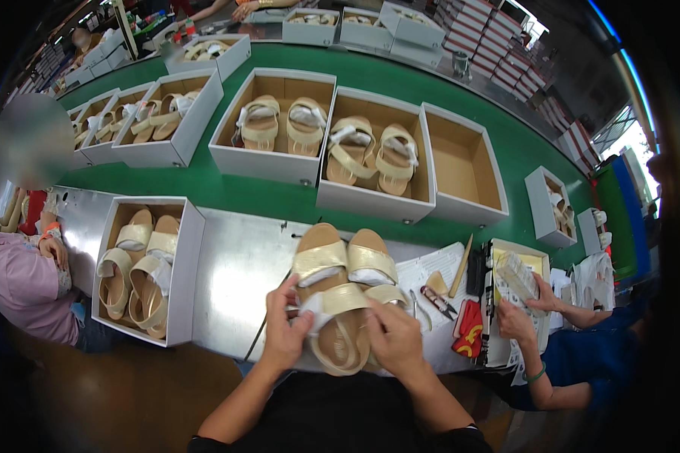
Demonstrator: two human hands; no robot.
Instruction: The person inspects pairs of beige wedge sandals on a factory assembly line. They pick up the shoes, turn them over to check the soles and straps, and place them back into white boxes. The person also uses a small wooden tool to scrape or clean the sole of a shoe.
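A pair of pale gold sandals with tan footbeds lies before me at the front of the metal table. My left hand (286, 326) has its fingers closed on the ankle strap of the left sandal (319, 260), beside a wad of white tissue. At the other side of that strap, my right hand (396, 338) pinches its edge with bent fingers. The right sandal (372, 258) lies alongside, partly hidden behind my right hand and the left sandal. White tissue fills the space under the front straps of both.
An open white box (194, 279) with a sandal pair stands at left. Boxed sandals line the green belt (276, 177); one box (461, 166) holds nothing. Thread snips (438, 302) and a red pouch (468, 329) lie right. Co-workers sit both sides; the right one's hands (516, 321) hold a clear-wrapped packet.
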